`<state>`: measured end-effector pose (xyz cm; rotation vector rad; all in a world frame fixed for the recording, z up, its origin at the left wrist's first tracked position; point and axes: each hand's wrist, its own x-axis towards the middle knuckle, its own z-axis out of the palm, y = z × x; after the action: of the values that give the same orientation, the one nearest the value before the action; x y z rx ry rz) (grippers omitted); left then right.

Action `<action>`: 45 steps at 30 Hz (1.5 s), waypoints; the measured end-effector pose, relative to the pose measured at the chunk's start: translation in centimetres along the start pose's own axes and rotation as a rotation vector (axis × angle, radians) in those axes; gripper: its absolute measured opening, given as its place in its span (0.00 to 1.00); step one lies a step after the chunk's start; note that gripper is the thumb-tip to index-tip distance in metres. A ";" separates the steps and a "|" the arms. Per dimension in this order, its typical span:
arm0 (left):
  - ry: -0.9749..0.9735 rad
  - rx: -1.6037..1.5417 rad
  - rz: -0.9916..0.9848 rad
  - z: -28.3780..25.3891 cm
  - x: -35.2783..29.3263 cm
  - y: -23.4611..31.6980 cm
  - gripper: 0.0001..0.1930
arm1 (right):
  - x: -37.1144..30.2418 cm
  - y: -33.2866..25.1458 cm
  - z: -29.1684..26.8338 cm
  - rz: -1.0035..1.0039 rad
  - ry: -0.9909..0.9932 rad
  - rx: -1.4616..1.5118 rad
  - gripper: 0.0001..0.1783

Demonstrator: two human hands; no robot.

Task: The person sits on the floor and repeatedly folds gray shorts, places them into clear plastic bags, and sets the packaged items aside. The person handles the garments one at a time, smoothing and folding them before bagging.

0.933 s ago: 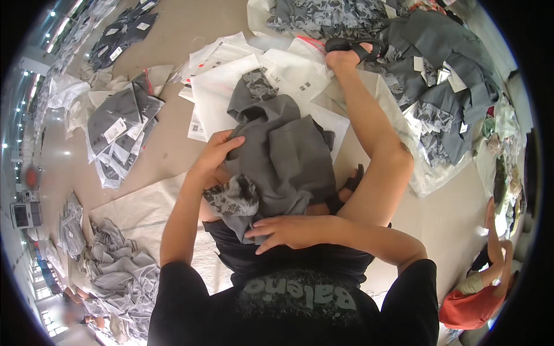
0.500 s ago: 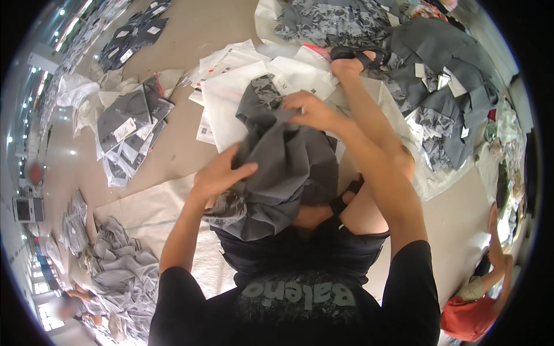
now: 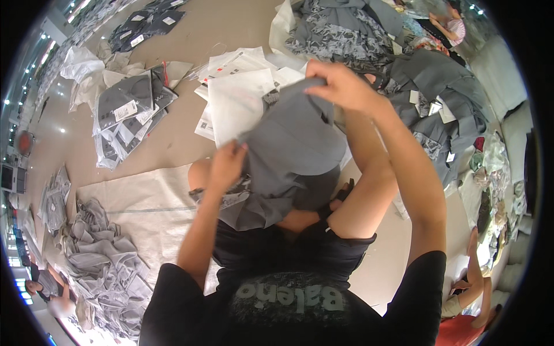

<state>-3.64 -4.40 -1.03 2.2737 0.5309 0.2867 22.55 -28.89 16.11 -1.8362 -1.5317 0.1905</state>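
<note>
A dark grey garment lies over my lap, its upper part pulled up and spread between my two hands. My left hand pinches its left edge. With fingers closed, my right hand grips the far right corner, lifted higher than the rest. A patterned grey part of the cloth shows below my left hand, near my thigh. Just beyond the garment, white printed bags lie in a loose stack, partly covered by it.
Packed grey garments in clear bags lie on the floor at left. Grey clothes are heaped at lower left and far right, with a patterned heap beyond. Other people sit at the lower right, upper right and lower left.
My right hand has moved up and to the right, drawing the bunched garment out flatter. My left hand has turned and now pinches the cloth's edge. The view has shifted slightly.
</note>
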 end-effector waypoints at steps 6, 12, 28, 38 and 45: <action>-0.087 -0.501 0.094 -18.9 9.5 10.2 0.47 | 2.1 -5.5 -10.3 0.210 0.215 -0.018 0.15; 0.098 0.103 0.468 -28.1 12.4 17.6 0.21 | 3.1 -13.0 -15.6 0.131 0.065 0.204 0.17; 0.077 0.315 0.509 -28.4 14.1 15.8 0.24 | 4.1 -8.1 -12.8 0.483 -0.041 -0.351 0.35; 0.260 -0.744 0.096 -23.4 18.5 22.4 0.28 | 5.6 -9.4 -11.1 0.269 0.662 0.003 0.22; 0.509 -0.875 0.596 -21.0 15.9 26.2 0.17 | 5.4 -13.8 -11.4 0.370 0.744 0.445 0.20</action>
<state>10.39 0.08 33.08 1.4233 -0.0728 1.1609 19.18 -28.51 34.51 -1.5518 -0.5780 0.0054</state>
